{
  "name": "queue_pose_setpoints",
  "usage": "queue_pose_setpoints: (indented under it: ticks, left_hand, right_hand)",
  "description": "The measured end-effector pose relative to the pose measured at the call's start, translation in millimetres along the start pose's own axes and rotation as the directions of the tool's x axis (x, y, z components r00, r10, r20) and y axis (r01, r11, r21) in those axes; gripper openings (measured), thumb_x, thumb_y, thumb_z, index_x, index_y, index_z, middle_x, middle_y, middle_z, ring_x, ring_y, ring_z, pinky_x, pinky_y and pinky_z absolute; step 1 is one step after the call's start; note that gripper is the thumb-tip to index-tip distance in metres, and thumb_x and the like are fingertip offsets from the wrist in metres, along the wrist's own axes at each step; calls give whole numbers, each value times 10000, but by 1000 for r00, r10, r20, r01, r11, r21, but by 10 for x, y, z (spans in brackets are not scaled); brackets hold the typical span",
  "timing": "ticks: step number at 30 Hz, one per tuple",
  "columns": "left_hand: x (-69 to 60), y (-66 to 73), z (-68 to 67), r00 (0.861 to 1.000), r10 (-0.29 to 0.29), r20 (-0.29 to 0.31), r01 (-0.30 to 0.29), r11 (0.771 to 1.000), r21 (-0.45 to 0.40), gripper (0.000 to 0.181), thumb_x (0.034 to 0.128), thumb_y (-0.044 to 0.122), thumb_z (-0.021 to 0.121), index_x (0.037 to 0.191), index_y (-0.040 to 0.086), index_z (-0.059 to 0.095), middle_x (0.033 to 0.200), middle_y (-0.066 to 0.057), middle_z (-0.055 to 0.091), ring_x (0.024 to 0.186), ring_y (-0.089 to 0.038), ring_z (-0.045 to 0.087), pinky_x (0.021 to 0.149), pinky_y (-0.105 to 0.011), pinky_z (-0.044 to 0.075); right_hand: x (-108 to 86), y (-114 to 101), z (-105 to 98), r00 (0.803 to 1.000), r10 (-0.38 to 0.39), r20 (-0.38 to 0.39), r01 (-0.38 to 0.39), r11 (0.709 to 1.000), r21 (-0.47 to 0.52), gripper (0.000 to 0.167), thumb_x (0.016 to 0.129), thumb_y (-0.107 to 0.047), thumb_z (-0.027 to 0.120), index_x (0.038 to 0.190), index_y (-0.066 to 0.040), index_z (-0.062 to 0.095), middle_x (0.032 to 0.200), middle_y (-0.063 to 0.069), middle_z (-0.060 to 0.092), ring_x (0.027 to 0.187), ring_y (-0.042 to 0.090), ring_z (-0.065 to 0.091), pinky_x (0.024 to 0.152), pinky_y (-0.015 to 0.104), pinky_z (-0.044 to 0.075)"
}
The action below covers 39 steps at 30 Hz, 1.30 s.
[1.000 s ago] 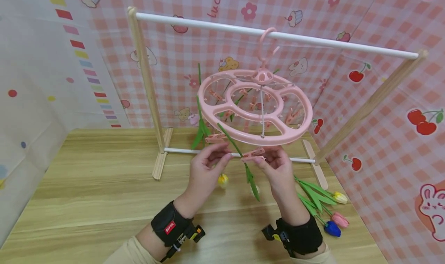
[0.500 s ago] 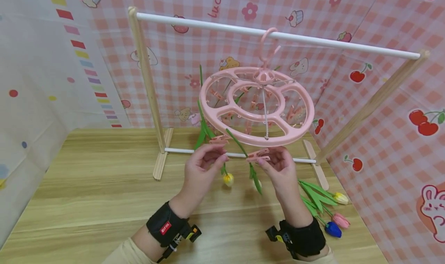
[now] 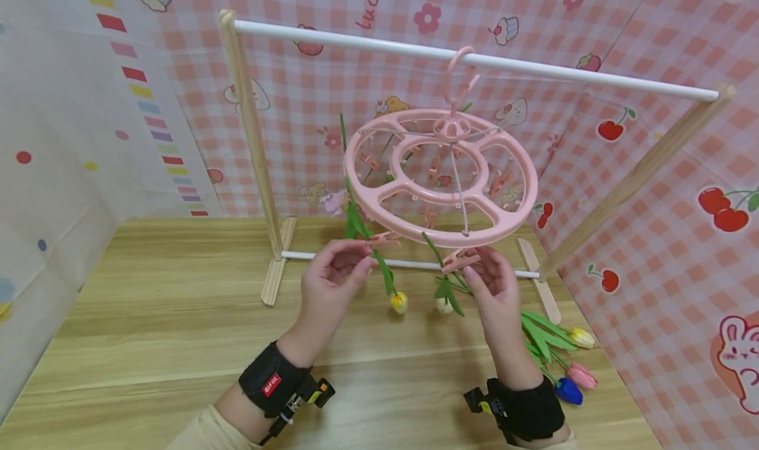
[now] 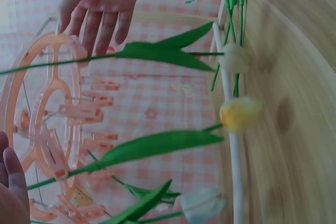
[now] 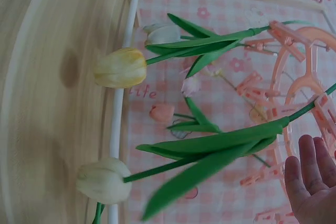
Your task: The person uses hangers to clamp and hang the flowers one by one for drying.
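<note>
A pink round clip hanger (image 3: 504, 228) hangs by its hook from a white rail. My right hand (image 3: 495, 282) pinches a pink clothespin (image 3: 461, 261) at the hanger's front edge; that clothespin grips the stem of a white tulip (image 5: 104, 181), which hangs flower down. My left hand (image 3: 332, 272) is empty, thumb and forefinger apart, beside another clothespin (image 3: 385, 240) that holds a yellow tulip (image 4: 241, 114), also flower down. In the left wrist view, a pale blue-white tulip (image 4: 202, 205) hangs further along. The right thumb is out of the right wrist view.
A wooden stand (image 3: 252, 140) carries the white top rail (image 3: 356, 40) and a white lower bar (image 3: 299, 256). On the table's right side lie yellow, pink (image 3: 582, 375) and blue tulips (image 3: 569, 391). Patterned cloth walls (image 3: 670, 239) enclose the back and sides.
Both tulips at the front and their clothespins have moved right, as the hanger shifts. My right hand has gone right with its clothespin, while my left hand has drawn away to the left.
</note>
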<state>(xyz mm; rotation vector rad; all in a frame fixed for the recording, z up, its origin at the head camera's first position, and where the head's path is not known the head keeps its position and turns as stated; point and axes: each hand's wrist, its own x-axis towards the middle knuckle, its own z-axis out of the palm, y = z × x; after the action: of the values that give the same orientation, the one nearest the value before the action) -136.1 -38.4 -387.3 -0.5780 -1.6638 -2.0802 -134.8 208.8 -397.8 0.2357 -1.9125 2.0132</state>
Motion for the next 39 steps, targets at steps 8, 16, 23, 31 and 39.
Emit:
queue_pose_setpoints:
  ticks: [8, 16, 23, 31, 39]
  left_hand:
    - [76, 34, -118, 998, 13, -64, -10, 999, 52, 273, 842, -47, 650, 1088, -98, 546, 1000, -79, 615, 931, -140, 611, 815, -260, 568]
    - [200, 42, -309, 990, 30, -137, -19, 997, 78, 327, 859, -77, 604, 1137, -122, 437, 1019, -69, 520, 962, -151, 537, 816, -209, 523]
    - [379, -49, -653, 967, 24, -255, -2, 996, 85, 327, 870, -61, 602, 1150, 26, 457, 1004, -32, 502, 960, -156, 515, 802, -201, 506]
    - [467, -32, -897, 932, 12, -361, 60, 980, 188, 410, 866, -74, 586, 1228, -84, 393, 1061, -13, 452, 1036, -229, 453, 768, -183, 463]
    - [556, -308, -1193, 937, 44, -346, 103, 914, 393, 619, 867, 17, 625, 1359, -10, 250, 1307, -61, 282, 1197, -233, 302, 923, -306, 357]
  right_hand:
    - [-9, 51, -180, 996, -86, -24, 87, 992, 88, 325, 949, 8, 510, 1261, 69, 445, 1138, 53, 638, 965, 145, 653, 826, 208, 536]
    - [-27, 77, -402, 991, -42, -130, 40, 999, -14, 317, 933, -16, 554, 1211, 113, 476, 1022, 22, 683, 905, 127, 666, 800, 196, 540]
    - [-61, 126, -596, 984, 56, -171, -77, 990, -117, 302, 925, -24, 573, 1197, 79, 495, 1011, -5, 671, 943, 120, 636, 829, 176, 525]
    - [-89, 190, -772, 966, 151, -209, -201, 949, -242, 245, 915, 36, 555, 1156, 65, 523, 971, -73, 661, 933, 79, 592, 780, 123, 501]
    - [-156, 311, -976, 978, 176, -111, -205, 728, -654, 257, 918, -85, 599, 1163, -15, 570, 1132, 114, 636, 987, 77, 560, 850, 210, 454]
